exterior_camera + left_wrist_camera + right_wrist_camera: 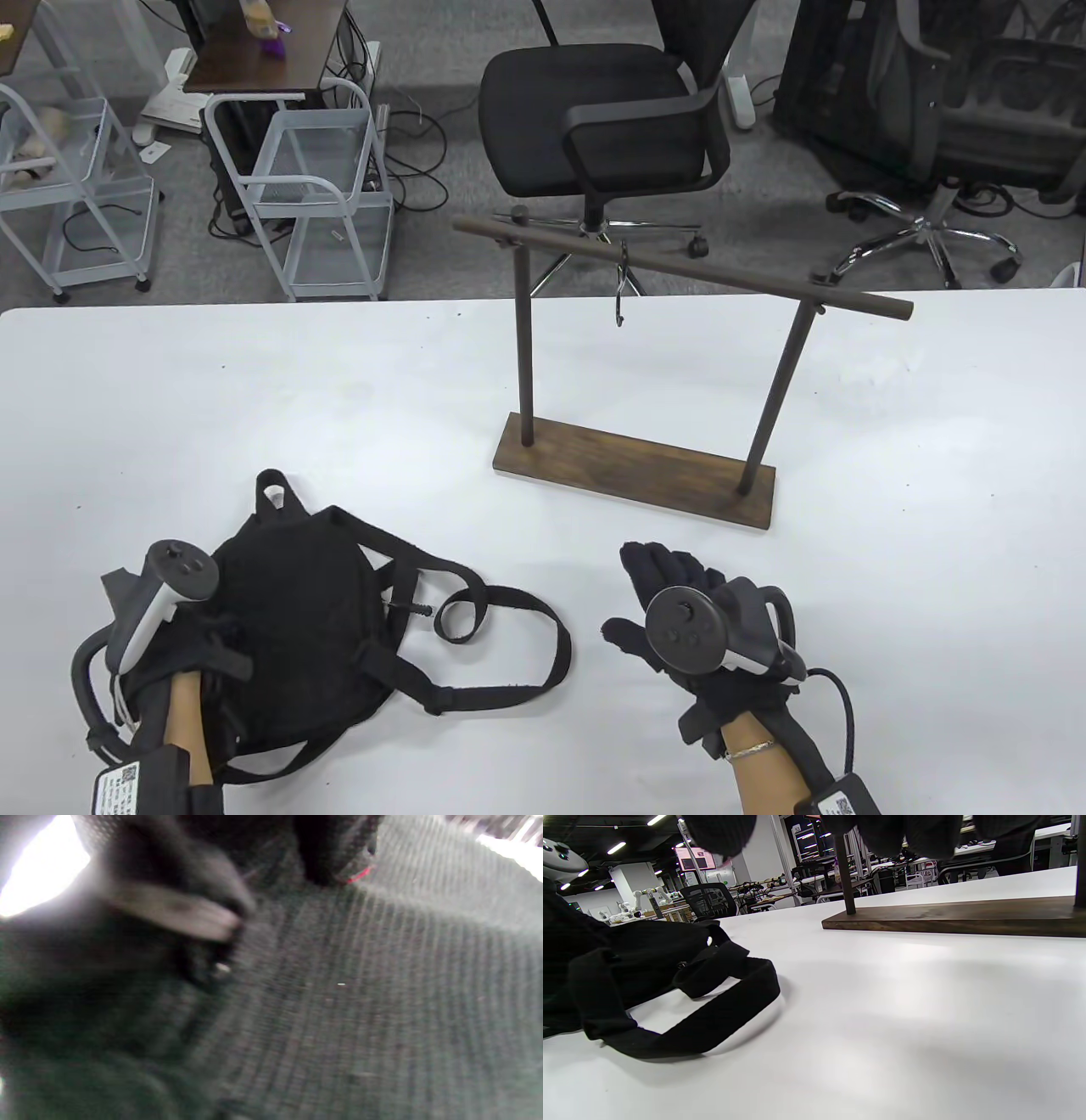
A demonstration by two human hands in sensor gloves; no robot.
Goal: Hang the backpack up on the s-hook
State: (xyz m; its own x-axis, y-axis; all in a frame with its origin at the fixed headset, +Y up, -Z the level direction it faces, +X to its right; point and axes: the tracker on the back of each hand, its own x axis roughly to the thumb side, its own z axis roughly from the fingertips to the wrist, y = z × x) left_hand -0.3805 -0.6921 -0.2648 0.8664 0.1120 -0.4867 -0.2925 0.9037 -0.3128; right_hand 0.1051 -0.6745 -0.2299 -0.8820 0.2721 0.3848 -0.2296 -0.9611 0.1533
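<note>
A small black fabric backpack (293, 624) is lying flat on the white table (254, 399) near its front-left area, its black webbing straps (509, 641) trailing out to the right. The left hand (182, 628) is resting on the backpack's left side; the left wrist view is blurred dark fabric, so I cannot tell whether its fingers are gripping anything. The right hand (679, 607) is hovering over the table right of the straps, fingers spread and holding nothing. Further back, a dark wooden rack (645, 475) is standing on a plank base, and a thin metal s-hook (622, 284) is hanging from its crossbar (721, 276), well apart from the backpack.
</note>
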